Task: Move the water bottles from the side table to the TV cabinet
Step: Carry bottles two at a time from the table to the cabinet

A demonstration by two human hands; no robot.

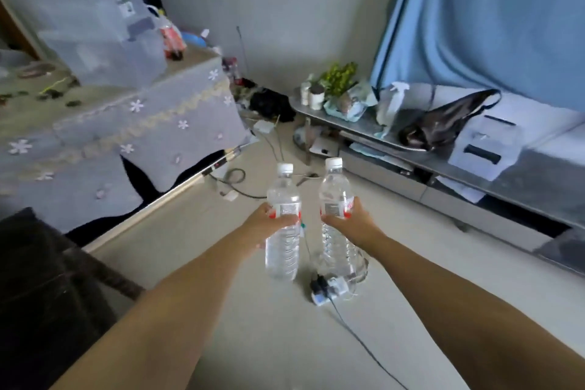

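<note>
Left hand (266,222) grips one water bottle (283,231), right hand (354,220) grips the other bottle (335,199), upright

Bare floor (395,231) lies open toward the TV cabinet (474,196); its top is crowded by a black bag (443,123), spray bottle (394,101), plant (338,77). A power strip (329,290) lies underfoot.
</note>
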